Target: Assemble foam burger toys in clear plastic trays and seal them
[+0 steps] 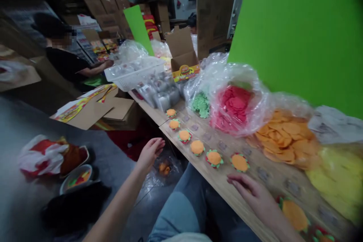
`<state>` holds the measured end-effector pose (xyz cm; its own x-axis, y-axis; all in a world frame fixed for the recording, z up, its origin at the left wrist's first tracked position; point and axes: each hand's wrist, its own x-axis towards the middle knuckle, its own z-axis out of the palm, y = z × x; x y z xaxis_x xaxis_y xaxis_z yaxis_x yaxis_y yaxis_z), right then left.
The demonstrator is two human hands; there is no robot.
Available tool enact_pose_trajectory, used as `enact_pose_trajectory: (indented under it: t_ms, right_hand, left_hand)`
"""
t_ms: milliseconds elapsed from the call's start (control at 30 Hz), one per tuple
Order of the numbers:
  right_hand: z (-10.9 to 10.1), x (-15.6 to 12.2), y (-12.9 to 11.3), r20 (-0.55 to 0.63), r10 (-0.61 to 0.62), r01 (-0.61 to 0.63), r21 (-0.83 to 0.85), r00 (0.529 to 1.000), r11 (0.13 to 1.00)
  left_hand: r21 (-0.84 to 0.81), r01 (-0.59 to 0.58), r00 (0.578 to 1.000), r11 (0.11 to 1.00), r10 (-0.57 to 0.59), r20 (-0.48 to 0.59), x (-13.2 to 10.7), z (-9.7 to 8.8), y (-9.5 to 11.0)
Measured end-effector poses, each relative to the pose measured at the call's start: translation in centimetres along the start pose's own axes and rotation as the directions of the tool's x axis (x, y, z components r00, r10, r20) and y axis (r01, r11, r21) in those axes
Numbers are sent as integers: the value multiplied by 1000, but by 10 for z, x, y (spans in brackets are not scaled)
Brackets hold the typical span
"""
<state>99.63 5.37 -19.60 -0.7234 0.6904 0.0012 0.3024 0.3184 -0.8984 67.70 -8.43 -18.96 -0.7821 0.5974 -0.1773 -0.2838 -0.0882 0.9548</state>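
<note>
My left hand point(152, 154) hangs in the air just off the near edge of the table point(181, 151). Its fingers are loosely bent, with nothing visible in them. My right hand point(248, 191) is over the table edge, thumb apart from the fingers, and holds nothing I can see. Nearest to it lies a toy burger point(239, 162) with an orange round top and green and red frilled layers. Another toy burger point(214, 158) sits in the same row, which runs along the front edge. One more burger point(295, 213) is partly behind my right forearm.
Behind the row stand plastic bags of red pieces point(235, 100), green pieces point(200, 104), orange discs point(286, 136) and yellow sheets point(337, 181). A white basket point(133, 73), clear cups point(163, 94) and an open carton point(185, 70) are farther back. A person point(68, 60) works at left.
</note>
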Motion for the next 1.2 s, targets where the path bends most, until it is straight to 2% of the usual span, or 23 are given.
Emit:
enact_pose_trajectory:
  t_ms: [67,133,200,267,333,433,500,633,800,1033,1200]
  right_hand:
    - [16,50,-27,64,-107,113,-98,992,989]
    - [36,106,-50,89,-205,219,-208,975,953]
    - [60,165,-71,125,-265,292,-336,956,895]
    - [84,222,-91,148,-272,309,-490,951,815]
    - [106,274,-110,132,-273,298,-565,953,769]
    - [126,338,-134,60,-271,242,-660,961,712]
    - [132,368,-143,-3,-259,175,-729,966,662]
    - [138,402,-143,-104,-184,22,-816,977,578]
    - [142,413,-137,-160,-152,-55,-845,975,532]
    - [144,419,-144,-271,-133,-156,-820,953,550]
    - [128,415,-156,-247,-112,-134,-791,963,598]
  left_hand:
    - [33,46,998,998,-44,-47,27,-39,-8]
    - [54,83,996,995,-82,-23,57,-52,-12]
    - [83,104,995,991,-104,-2,90,-49,-10]
    - [115,114,993,987,-114,-3,125,-38,-4]
    - [151,128,992,980,-127,-17,160,-26,4]
    - [201,166,986,965,-167,-14,204,-12,16]
    - [222,196,980,955,-201,3,224,-7,21]
    - [226,222,973,949,-232,17,243,-3,22]
    - [185,232,969,955,-243,35,253,-3,21]
    - [171,232,969,958,-243,51,255,8,34]
    - [113,222,968,969,-233,96,246,6,50]
